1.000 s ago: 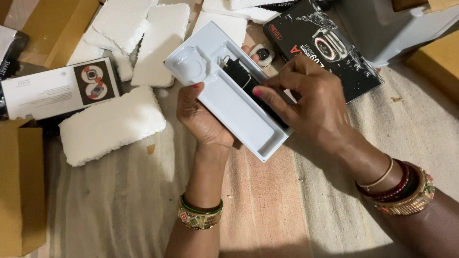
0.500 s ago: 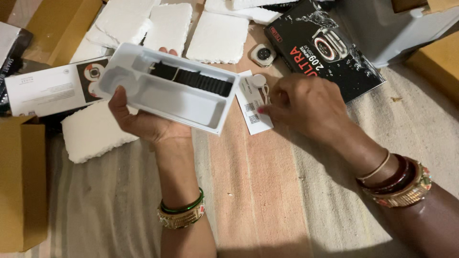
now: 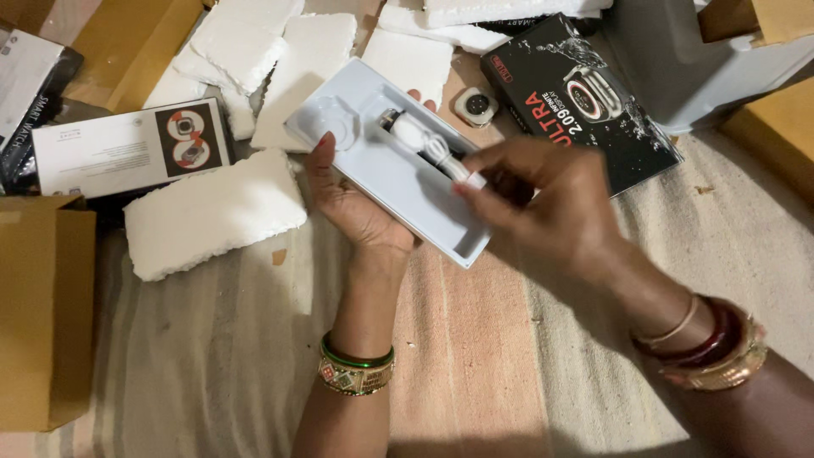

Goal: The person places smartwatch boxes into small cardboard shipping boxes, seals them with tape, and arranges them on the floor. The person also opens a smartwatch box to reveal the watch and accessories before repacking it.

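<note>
White plastic tray (image 3: 386, 170) rests gripped in the left hand (image 3: 352, 203) while the right hand (image 3: 543, 208) pinches a white cable (image 3: 432, 148) lying in it.

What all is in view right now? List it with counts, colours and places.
tray: one, white plastic, centre, resting on left palm
charging cable: one, white, coiled in tray
foam pieces: several, white, upper left and top
black box: one, upper right
white box: one, with watch picture, left
round watch body: one, dark-faced, between foam and black box
cardboard box: one, brown, left edge
grey bin: one, top right
striped cloth: one, beige, beneath everything
left hand: under tray, bangles on wrist
right hand: fingertips pinching cable, bangles on wrist
</note>
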